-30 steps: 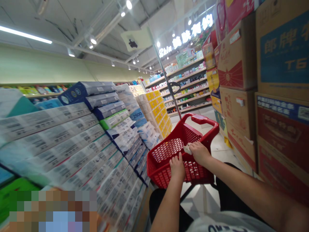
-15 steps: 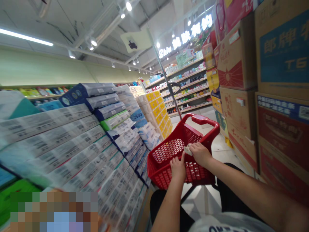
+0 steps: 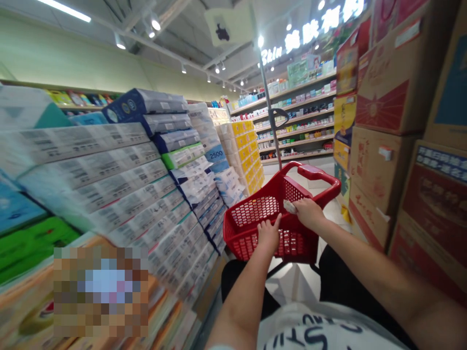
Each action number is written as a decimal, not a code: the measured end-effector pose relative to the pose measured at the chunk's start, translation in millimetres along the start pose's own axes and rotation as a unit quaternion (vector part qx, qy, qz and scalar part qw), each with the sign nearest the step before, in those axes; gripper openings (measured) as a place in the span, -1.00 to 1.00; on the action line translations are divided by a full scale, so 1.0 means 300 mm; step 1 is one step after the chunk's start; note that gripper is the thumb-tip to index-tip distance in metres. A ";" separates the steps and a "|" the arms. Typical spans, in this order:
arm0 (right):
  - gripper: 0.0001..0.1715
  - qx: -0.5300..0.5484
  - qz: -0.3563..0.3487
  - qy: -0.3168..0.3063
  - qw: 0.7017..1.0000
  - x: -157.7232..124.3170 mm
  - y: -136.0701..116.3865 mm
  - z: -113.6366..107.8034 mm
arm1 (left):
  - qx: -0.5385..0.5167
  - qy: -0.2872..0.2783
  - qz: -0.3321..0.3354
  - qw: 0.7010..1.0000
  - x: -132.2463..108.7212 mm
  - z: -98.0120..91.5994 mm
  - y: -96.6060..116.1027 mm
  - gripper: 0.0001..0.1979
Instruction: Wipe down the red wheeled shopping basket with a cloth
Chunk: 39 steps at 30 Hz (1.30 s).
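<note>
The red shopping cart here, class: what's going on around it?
A person has both bare hands at the near side of a red shopping cart. Their right hand holds a small pale item, too unclear to identify. Their left hand is at the near rim, thumb extended; whether it grips is hard to tell. Stacked white packs stand to the left, cartons to the right, and stocked shelves beyond.
</note>
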State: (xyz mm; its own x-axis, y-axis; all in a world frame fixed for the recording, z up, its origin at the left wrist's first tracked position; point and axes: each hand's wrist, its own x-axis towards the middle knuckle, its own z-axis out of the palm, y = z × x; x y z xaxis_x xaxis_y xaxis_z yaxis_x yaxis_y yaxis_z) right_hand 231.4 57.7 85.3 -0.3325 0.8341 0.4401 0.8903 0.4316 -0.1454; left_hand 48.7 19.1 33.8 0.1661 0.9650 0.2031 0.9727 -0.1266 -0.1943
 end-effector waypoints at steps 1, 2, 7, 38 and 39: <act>-0.73 -0.003 -0.017 -0.004 1.000 0.000 0.001 -0.001 | 0.000 0.001 -0.002 1.000 0.000 0.000 0.002 -0.29; -0.71 0.001 -0.036 -0.006 0.999 -0.002 0.003 0.002 | 0.000 0.000 -0.003 1.000 -0.001 0.000 0.003 -0.29; -0.59 0.036 -0.035 0.017 0.999 -0.022 0.015 0.047 | -0.012 -0.004 -0.008 1.000 -0.007 0.000 0.010 -0.26; -0.53 -0.024 -0.092 0.139 0.986 -0.053 0.164 0.154 | -0.075 -0.049 -0.006 0.996 -0.034 -0.022 0.021 -0.23; -0.51 -0.021 -0.100 0.129 0.986 -0.051 0.168 0.156 | -0.075 -0.045 -0.007 0.996 -0.035 -0.021 0.021 -0.24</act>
State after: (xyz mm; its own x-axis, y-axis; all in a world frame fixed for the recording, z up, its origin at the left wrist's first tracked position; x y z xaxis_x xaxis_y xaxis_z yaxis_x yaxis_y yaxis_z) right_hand 266.9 82.7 29.5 -0.4170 0.6168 0.6676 0.8291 0.5592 0.0012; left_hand 54.0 6.9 36.4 0.1436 0.9827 0.1168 0.9892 -0.1392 -0.0452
